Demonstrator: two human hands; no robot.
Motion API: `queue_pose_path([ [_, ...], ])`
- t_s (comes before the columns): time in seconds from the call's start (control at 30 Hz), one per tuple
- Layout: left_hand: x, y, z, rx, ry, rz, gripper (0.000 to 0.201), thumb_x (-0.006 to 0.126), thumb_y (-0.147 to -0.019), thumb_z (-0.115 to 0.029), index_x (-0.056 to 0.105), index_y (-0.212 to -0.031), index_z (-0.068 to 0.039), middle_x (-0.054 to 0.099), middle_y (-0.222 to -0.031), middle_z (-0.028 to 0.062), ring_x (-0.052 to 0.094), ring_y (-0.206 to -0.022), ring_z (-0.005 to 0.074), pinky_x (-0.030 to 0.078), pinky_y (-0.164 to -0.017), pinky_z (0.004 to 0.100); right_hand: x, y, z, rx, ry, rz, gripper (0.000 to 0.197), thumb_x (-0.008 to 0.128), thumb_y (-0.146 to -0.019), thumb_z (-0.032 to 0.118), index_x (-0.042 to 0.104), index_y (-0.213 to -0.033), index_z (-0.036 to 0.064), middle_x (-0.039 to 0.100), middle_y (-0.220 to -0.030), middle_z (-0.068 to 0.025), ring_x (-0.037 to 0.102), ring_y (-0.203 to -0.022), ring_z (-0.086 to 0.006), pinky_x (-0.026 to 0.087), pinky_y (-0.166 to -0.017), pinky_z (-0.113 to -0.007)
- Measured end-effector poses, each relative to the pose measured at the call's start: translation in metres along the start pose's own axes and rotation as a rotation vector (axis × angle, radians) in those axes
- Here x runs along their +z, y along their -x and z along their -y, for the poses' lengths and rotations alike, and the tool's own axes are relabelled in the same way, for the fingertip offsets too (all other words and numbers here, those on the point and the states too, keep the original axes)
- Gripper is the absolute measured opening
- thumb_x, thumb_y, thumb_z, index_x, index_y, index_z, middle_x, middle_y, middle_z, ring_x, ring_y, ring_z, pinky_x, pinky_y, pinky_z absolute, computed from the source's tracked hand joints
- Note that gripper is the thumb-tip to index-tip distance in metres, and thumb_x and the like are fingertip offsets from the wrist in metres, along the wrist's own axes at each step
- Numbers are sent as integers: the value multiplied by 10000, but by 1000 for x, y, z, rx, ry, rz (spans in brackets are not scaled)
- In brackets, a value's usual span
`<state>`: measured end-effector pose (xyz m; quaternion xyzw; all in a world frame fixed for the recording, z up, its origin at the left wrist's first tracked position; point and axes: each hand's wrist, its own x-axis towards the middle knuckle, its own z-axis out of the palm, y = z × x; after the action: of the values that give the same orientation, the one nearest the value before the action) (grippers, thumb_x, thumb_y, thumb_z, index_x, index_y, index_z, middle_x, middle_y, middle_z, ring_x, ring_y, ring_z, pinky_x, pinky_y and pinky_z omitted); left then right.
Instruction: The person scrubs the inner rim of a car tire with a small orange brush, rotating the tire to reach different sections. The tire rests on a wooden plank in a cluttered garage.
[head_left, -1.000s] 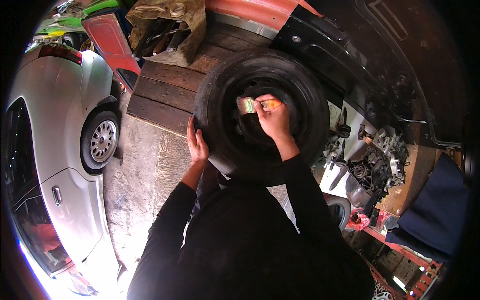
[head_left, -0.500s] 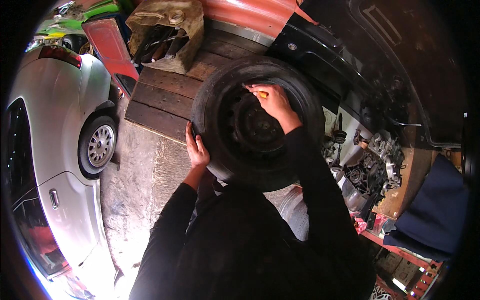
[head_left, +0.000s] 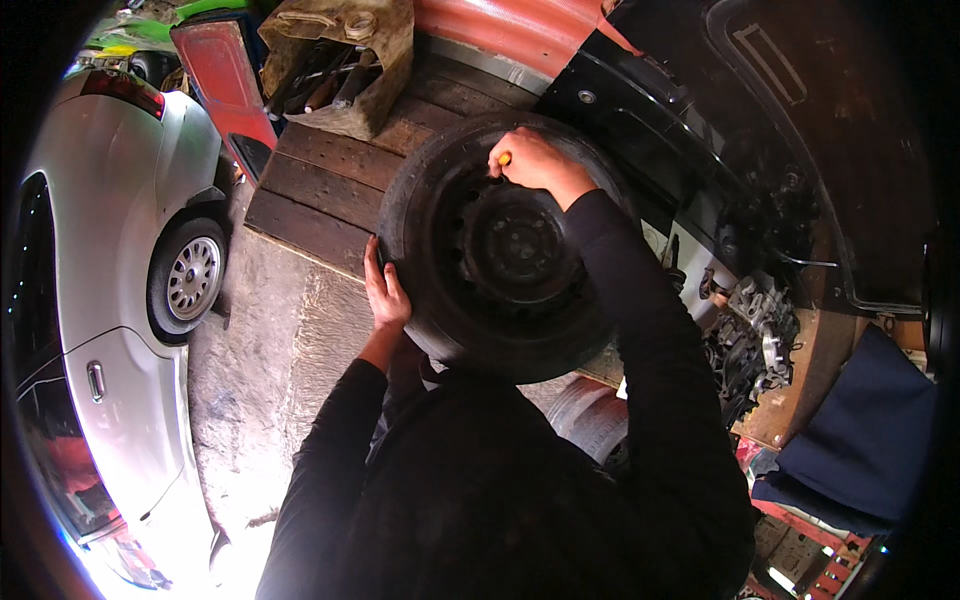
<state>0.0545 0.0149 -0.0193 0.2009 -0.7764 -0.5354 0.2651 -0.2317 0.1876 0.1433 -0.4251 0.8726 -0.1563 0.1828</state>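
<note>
A black tyre (head_left: 412,205) on a dark steel wheel (head_left: 515,245) lies face up in front of me, partly over a bench of wooden planks. At its left edge my left hand (head_left: 386,295) rests against the tyre's side, fingers stretched out and nothing grasped. My right hand (head_left: 540,165) is closed around a small tool with a yellow-orange handle (head_left: 505,159), over the far part of the rim. The tool's working end is hidden by my fingers, so its kind cannot be made out.
A cut-open canister (head_left: 380,100) with tools stands on the wooden bench (head_left: 330,205). A silver car (head_left: 120,260) is at the left. Dark car panels (head_left: 760,150), metal engine parts (head_left: 755,335) and a dark blue cloth (head_left: 860,430) lie to the right. Another tyre (head_left: 590,415) sits below.
My right hand has moved slightly up and left along the rim with the tool, its wrist turned. My left hand stays at the tyre's edge. The whole view has shifted slightly.
</note>
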Motion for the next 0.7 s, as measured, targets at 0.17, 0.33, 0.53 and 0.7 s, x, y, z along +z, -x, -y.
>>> queue_pose_path([
  [0.17, 1, 0, -1, -12, 8, -7, 530, 412, -1036, -199, 394, -1511, 35, 457, -1528, 259, 418, -1436, 425, 308, -1204, 466, 33, -2, 16, -67, 104, -49, 143, 656, -788, -17, 766, -816, 70, 758, -842, -128, 732, -879, -323, 571, -810, -420],
  [0.33, -1, 1, 1, -2, 9, -22, 526, 415, -1039, -199, 394, -1511, 33, 456, -1529, 255, 422, -1435, 421, 310, -1203, 467, 10, 7, -6, 40, -208, -231, 136, 627, -776, -61, 736, -791, 18, 765, -832, -122, 757, -852, -256, 581, -779, -355],
  [0.53, 4, -1, -1, 1, 44, -15, 524, 424, -1040, -202, 397, -1507, 33, 456, -1528, 253, 412, -1444, 417, 299, -1209, 464, 68, 19, 14, 88, 83, -296, 88, 706, -713, 53, 737, -778, 103, 741, -880, -152, 718, -898, -362, 568, -816, -453],
  [0.7, 0, -1, 0, -11, 24, -15, 521, 421, -1034, -189, 400, -1504, 34, 457, -1527, 254, 414, -1441, 416, 299, -1207, 464, 77, 20, 47, -69, -559, -154, 183, 577, -723, -141, 687, -696, 2, 786, -935, -132, 730, -1094, -277, 562, -976, -371],
])
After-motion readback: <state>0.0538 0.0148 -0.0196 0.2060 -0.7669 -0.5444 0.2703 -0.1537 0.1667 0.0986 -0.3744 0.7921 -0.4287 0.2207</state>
